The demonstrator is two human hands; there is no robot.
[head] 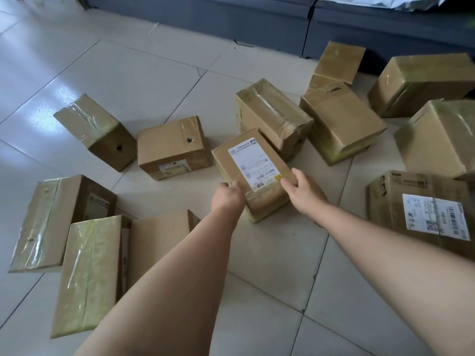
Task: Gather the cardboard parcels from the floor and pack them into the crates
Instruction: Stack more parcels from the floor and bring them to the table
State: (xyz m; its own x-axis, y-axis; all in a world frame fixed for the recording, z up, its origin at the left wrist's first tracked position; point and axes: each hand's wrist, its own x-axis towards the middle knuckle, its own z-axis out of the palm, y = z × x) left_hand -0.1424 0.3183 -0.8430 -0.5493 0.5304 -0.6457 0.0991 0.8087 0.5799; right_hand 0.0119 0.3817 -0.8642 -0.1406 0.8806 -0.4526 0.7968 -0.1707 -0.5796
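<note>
A small taped cardboard parcel [253, 170] with a white shipping label on top sits tilted in the middle of the tiled floor. My left hand [227, 197] grips its near left edge and my right hand [304, 188] grips its near right corner. Several other brown parcels lie scattered around it: one with a hole in its top [172, 147] to the left, a taped one [272, 116] just behind it, and a labelled one [421, 211] at the right. No crate is in view.
More parcels lie at the near left [87, 273] and far right [421, 83]. A dark grey shelf base [231, 19] runs along the back wall. Bare floor tiles [270, 253] show between my arms and at the upper left.
</note>
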